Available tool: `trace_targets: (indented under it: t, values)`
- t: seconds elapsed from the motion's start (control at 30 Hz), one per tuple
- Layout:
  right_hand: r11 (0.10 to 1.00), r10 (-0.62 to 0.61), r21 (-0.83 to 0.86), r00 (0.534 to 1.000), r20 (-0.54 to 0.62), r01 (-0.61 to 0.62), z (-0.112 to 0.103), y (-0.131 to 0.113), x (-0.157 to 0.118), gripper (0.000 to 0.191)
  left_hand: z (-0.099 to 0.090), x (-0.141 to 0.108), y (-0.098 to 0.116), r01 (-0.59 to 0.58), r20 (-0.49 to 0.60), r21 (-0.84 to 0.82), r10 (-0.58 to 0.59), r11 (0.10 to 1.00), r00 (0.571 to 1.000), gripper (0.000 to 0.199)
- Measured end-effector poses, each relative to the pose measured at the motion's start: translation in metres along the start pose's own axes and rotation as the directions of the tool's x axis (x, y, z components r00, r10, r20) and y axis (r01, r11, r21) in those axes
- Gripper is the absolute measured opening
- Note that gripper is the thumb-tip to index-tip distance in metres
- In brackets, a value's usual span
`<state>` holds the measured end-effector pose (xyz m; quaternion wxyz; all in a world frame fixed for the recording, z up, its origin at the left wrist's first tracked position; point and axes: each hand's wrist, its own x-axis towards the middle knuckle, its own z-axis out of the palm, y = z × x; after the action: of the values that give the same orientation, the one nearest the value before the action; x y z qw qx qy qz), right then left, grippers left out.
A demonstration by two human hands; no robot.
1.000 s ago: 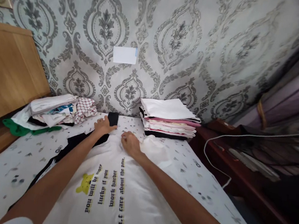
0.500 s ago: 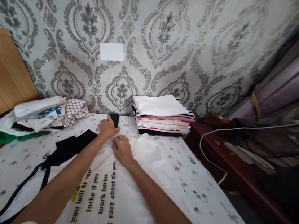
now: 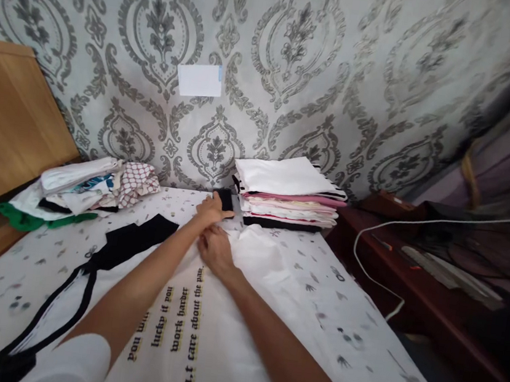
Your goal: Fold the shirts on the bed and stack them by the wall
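Observation:
A white shirt (image 3: 237,337) with black lettering and black trim lies spread in front of me. My left hand (image 3: 214,209) is at its far edge, thumb stretched to the right, with the fingers partly hidden. It holds a black part (image 3: 223,202) that looks like the shirt's sleeve. Just below, close to the left wrist, my right hand (image 3: 217,249) has its curled fingers pressed onto the white cloth. Another black section (image 3: 140,240) of cloth lies left of my left forearm.
A neat stack of folded clothes (image 3: 288,204) stands by the wall at right. A looser clothes pile (image 3: 81,191) lies at left beside a wooden board (image 3: 15,130). A white cable (image 3: 378,283) runs over the dark red furniture (image 3: 348,227) on the right.
My left hand has moved right with the black part, which is now close beside the folded stack. The right hand stays on the shirt. The view has shifted slightly left.

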<state>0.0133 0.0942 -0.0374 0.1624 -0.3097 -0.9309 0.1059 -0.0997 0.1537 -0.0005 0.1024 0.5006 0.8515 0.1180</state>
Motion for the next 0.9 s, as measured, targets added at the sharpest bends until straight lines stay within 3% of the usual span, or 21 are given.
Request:
trace_targets:
  t: [0.1, 0.23, 0.3, 0.37, 0.5, 0.67, 0.9]
  values:
    - [0.997, -0.046, -0.052, 0.995, 0.087, 0.051, -0.018, 0.01, -0.003, 0.03, -0.025, -0.016, -0.058, -0.11, 0.099, 0.02, 0.107, 0.994, 0.989, 0.064]
    - [0.987, -0.045, -0.141, 0.98, 0.196, 0.073, -0.05, 0.046, -0.004, 0.033, -0.063, -0.048, -0.148, -0.111, 0.198, 0.08, 0.093, 0.991, 0.976, 0.052]
    - [0.981, -0.006, -0.189, 0.976, 0.218, 0.048, -0.064, 0.065, -0.005, 0.034, -0.075, -0.062, -0.178, -0.111, 0.222, 0.097, 0.087, 0.989, 0.971, 0.047]
    - [0.973, 0.048, -0.233, 0.976, 0.214, 0.003, -0.073, 0.081, -0.008, 0.033, -0.08, -0.071, -0.195, -0.118, 0.23, 0.101, 0.093, 0.988, 0.969, 0.037]
    - [0.956, 0.178, -0.263, 0.971, 0.161, -0.131, -0.076, 0.101, -0.014, 0.035, -0.088, -0.072, -0.204, -0.126, 0.181, 0.114, 0.105, 0.985, 0.978, 0.024]
    - [0.92, 0.362, -0.205, 0.925, 0.117, -0.334, -0.066, 0.118, -0.015, 0.038, -0.102, -0.059, -0.201, -0.079, 0.013, 0.22, 0.078, 0.972, 0.997, 0.033]
    - [0.9, 0.432, -0.091, 0.901, 0.043, -0.427, -0.061, 0.127, -0.006, 0.017, -0.098, -0.033, -0.181, 0.007, -0.104, 0.321, 0.028, 0.947, 0.994, 0.037]
